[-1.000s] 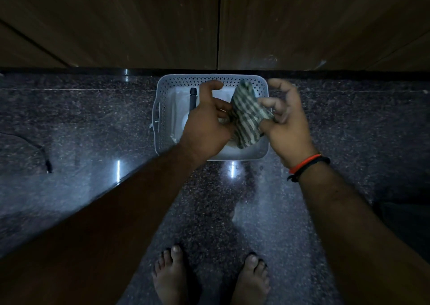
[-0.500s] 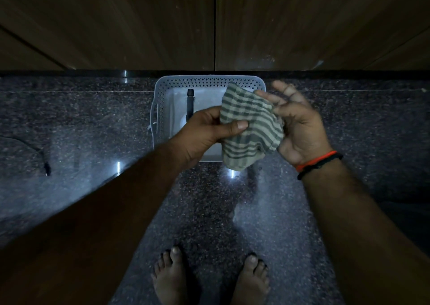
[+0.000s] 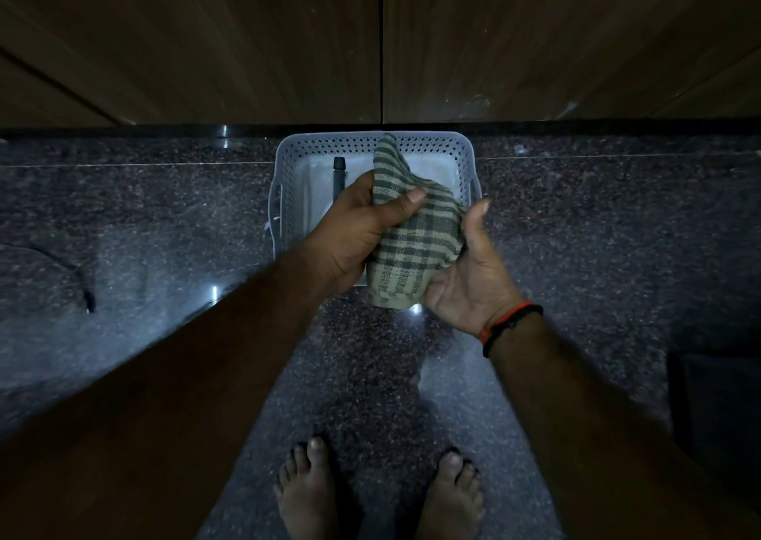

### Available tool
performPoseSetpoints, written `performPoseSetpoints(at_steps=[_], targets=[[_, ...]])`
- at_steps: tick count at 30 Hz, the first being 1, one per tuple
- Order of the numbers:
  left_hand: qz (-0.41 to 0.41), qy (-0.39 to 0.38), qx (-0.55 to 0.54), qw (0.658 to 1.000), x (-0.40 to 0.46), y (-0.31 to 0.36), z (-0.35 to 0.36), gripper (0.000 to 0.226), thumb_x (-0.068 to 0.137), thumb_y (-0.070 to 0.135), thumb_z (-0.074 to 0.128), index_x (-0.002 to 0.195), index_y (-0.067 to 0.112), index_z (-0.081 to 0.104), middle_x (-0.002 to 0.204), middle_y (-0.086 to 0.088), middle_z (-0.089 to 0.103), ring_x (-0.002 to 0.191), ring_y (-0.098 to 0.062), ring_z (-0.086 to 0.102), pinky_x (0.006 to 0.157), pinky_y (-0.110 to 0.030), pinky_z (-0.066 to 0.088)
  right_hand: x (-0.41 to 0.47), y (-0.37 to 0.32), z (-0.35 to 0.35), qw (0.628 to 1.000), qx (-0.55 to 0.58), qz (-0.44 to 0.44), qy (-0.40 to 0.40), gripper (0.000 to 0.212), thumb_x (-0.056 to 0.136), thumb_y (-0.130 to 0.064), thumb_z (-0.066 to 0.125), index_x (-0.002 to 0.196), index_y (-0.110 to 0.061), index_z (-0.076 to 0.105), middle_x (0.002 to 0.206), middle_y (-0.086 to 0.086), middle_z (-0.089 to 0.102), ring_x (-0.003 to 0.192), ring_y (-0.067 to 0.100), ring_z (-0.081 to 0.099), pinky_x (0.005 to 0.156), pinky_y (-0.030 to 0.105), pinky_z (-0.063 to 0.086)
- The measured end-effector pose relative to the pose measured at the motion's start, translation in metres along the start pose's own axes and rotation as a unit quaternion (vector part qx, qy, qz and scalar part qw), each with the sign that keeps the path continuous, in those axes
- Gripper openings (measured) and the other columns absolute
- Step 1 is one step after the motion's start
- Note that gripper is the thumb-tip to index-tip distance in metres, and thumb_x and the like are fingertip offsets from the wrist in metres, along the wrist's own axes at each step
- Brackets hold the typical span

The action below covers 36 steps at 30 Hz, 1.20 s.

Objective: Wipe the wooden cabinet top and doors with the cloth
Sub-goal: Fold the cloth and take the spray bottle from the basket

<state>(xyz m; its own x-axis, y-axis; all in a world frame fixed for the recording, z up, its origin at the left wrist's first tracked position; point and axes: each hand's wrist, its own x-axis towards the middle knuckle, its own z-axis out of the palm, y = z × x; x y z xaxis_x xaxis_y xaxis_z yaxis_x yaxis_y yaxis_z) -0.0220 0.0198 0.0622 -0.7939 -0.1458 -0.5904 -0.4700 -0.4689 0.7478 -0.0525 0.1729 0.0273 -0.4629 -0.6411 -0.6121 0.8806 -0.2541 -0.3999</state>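
A green-and-beige checked cloth (image 3: 416, 235) is bunched between both hands, above a pale perforated plastic basket (image 3: 325, 144) on the floor. My left hand (image 3: 354, 230) grips the cloth's left side, thumb pressed across its top. My right hand (image 3: 473, 268) cups it from the right and below, palm up, with red and black bands on the wrist. The wooden cabinet doors (image 3: 247, 37) fill the top of the view, split by a vertical seam in the middle. The cabinet top is out of view.
The basket stands against the cabinet's dark base and holds a dark slim bottle-like object (image 3: 338, 177). Speckled polished granite floor (image 3: 123, 218) spreads all around. My bare feet (image 3: 313, 494) are at the bottom. A dark cable (image 3: 82, 288) lies at left, a dark shape at right.
The cloth was lifted from the basket and drawn toward me. My left thumb now clamps over it and my right hand has turned palm up beneath it.
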Motion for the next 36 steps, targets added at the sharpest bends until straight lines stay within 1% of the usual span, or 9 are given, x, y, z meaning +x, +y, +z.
performPoseSetpoints(at_steps=[5, 9, 14, 18, 22, 23, 27, 32, 36], targets=[[0.020, 0.018, 0.051, 0.998, 0.003, 0.001, 0.000, 0.038, 0.093, 0.011, 0.070, 0.126, 0.005, 0.053, 0.115, -0.012, 0.075, 0.103, -0.026, 0.075, 0.086, -0.040, 0.062, 0.006, -0.009, 0.010, 0.995, -0.063, -0.066, 0.035, 0.085, 0.072, -0.053, 0.081, 0.139, -0.008, 0.055, 0.138, 0.018, 0.060, 0.129, 0.035, 0.057, 0.108, 0.057, 0.044], [0.069, 0.025, 0.139, 0.988, 0.005, 0.002, 0.000, 0.034, 0.093, 0.016, 0.071, 0.122, 0.011, 0.053, 0.112, -0.002, 0.075, 0.104, -0.017, 0.074, 0.090, -0.037, 0.061, 0.005, -0.017, 0.016, 0.982, -0.111, -0.129, 0.084, 0.046, 0.075, -0.019, 0.076, 0.116, 0.000, 0.068, 0.114, 0.013, 0.074, 0.112, 0.030, 0.069, 0.098, 0.048, 0.056], [0.109, 0.067, 0.238, 0.963, 0.007, 0.000, -0.006, 0.035, 0.093, 0.028, 0.072, 0.119, 0.014, 0.054, 0.111, 0.003, 0.074, 0.103, -0.013, 0.073, 0.094, -0.044, 0.060, 0.005, -0.024, 0.017, 0.974, -0.156, -0.142, 0.083, 0.041, 0.079, -0.007, 0.073, 0.118, 0.003, 0.066, 0.114, 0.013, 0.074, 0.113, 0.029, 0.069, 0.105, 0.048, 0.051], [0.175, 0.166, 0.374, 0.896, -0.002, -0.004, -0.012, 0.040, 0.088, 0.047, 0.072, 0.113, 0.021, 0.055, 0.101, 0.011, 0.070, 0.092, -0.009, 0.070, 0.081, -0.037, 0.060, 0.003, -0.023, 0.016, 0.974, -0.165, -0.129, 0.083, 0.031, 0.089, 0.001, 0.067, 0.120, 0.000, 0.067, 0.117, 0.015, 0.073, 0.111, 0.031, 0.070, 0.097, 0.050, 0.055], [0.294, 0.325, 0.484, 0.758, -0.010, -0.015, -0.031, 0.060, 0.080, 0.047, 0.076, 0.119, 0.005, 0.059, 0.113, -0.014, 0.064, 0.104, -0.031, 0.061, 0.089, -0.030, 0.042, 0.003, -0.020, 0.010, 0.974, -0.157, -0.128, 0.102, 0.031, 0.090, 0.003, 0.065, 0.120, 0.001, 0.065, 0.117, 0.017, 0.072, 0.108, 0.033, 0.071, 0.088, 0.046, 0.060], [0.276, 0.345, 0.486, 0.754, -0.010, -0.017, -0.036, 0.067, 0.076, 0.047, 0.079, 0.121, 0.003, 0.058, 0.118, -0.018, 0.061, 0.110, -0.035, 0.057, 0.093, -0.029, 0.038, 0.003, -0.019, 0.008, 0.974, -0.156, -0.128, 0.107, 0.032, 0.091, 0.004, 0.064, 0.123, 0.002, 0.064, 0.119, 0.019, 0.071, 0.109, 0.034, 0.070, 0.089, 0.048, 0.059], [0.045, 0.288, 0.404, 0.867, 0.003, -0.023, -0.050, 0.093, 0.063, 0.059, 0.081, 0.137, 0.013, 0.049, 0.141, -0.011, 0.053, 0.129, -0.030, 0.053, 0.108, -0.048, 0.046, -0.001, -0.017, 0.001, 0.975, -0.124, -0.119, 0.139, 0.031, 0.092, 0.005, 0.062, 0.123, 0.001, 0.063, 0.121, 0.020, 0.070, 0.108, 0.035, 0.070, 0.086, 0.050, 0.060], [0.000, 0.249, 0.382, 0.890, 0.016, -0.022, -0.048, 0.065, 0.080, 0.046, 0.081, 0.132, 0.015, 0.060, 0.125, -0.009, 0.068, 0.114, -0.026, 0.065, 0.092, -0.031, 0.050, -0.006, -0.015, -0.002, 0.968, -0.128, -0.143, 0.164, 0.038, 0.092, 0.004, 0.064, 0.129, 0.004, 0.059, 0.123, 0.021, 0.068, 0.109, 0.035, 0.070, 0.085, 0.048, 0.060], [-0.015, 0.268, 0.353, 0.896, 0.033, -0.016, -0.048, 0.061, 0.080, 0.049, 0.077, 0.133, 0.024, 0.060, 0.132, -0.013, 0.065, 0.116, -0.032, 0.063, 0.097, -0.041, 0.054, -0.006, -0.015, -0.002, 0.958, -0.159, -0.162, 0.177, 0.038, 0.090, 0.004, 0.065, 0.128, 0.005, 0.060, 0.121, 0.019, 0.070, 0.106, 0.031, 0.071, 0.080, 0.039, 0.061]])
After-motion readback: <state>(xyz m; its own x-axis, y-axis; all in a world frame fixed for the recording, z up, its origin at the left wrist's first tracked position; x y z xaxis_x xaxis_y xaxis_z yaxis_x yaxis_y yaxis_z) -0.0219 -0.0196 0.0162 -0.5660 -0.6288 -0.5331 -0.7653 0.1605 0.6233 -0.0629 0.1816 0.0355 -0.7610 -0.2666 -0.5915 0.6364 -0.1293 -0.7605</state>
